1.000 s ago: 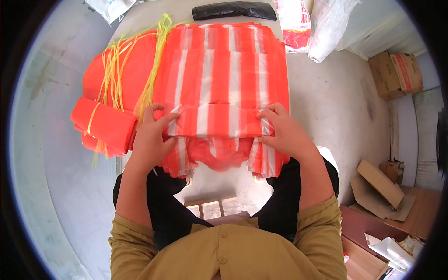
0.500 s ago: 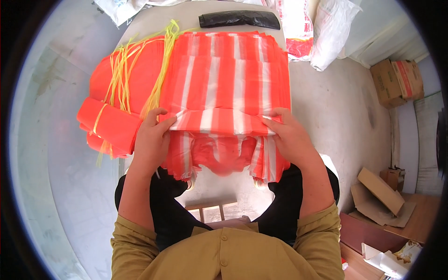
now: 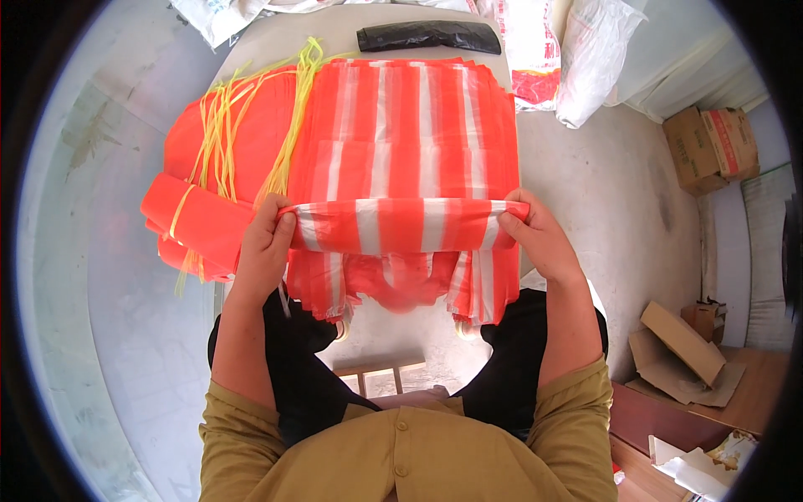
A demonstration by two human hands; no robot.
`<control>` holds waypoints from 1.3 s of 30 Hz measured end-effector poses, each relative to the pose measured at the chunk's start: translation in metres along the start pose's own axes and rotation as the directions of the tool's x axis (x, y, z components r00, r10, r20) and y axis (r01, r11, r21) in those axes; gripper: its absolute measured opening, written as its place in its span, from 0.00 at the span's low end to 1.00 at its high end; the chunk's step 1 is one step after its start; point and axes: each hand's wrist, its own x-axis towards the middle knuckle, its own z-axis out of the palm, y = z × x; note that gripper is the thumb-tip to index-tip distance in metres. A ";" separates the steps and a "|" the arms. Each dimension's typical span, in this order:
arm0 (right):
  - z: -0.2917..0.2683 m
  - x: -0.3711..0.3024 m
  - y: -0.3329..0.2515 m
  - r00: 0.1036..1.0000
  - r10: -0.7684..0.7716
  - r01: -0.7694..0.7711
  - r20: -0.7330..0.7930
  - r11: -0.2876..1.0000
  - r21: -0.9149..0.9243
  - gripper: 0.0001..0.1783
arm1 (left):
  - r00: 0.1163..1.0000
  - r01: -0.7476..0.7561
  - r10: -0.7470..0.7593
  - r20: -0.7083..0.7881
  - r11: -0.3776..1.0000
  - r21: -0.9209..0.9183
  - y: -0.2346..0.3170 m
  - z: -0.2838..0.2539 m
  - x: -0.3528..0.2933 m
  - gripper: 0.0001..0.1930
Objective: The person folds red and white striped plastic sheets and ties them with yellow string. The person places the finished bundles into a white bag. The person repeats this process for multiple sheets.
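A stack of red-and-white striped plastic bags [image 3: 410, 117] lies in front of me, handle ends hanging over the table's near edge. Across its near part runs a folded striped plastic bag [image 3: 400, 226], drawn out flat into a band. My left hand [image 3: 269, 238] pinches the band's left end between thumb and fingers. At the right end, my right hand [image 3: 542, 238] grips it the same way. Beside my left hand lies a rolled red bundle [image 3: 201, 217] tied with yellow strip. Behind that is a larger red pile [image 3: 186, 142], with loose yellow strips [image 3: 293, 138] draped over it.
A black plastic roll [image 3: 428, 36] rests at the table's far side [image 3: 293, 33]. White sacks [image 3: 598, 58] stand beyond its right corner. Cardboard boxes [image 3: 703, 151] sit far right, and an opened carton [image 3: 682, 356] lies nearer. A wooden frame [image 3: 376, 368] is below, between my legs.
My hands have moved apart, the right one further out. The folded band between them has gone from creased and sagging to smooth and stretched, and now sits slightly nearer me.
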 end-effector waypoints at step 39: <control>0.022 0.037 0.020 0.967 -0.094 -0.092 -0.237 0.737 -0.670 0.19 | 0.970 0.215 -0.097 -0.223 0.773 0.597 -0.013 0.036 0.052 0.13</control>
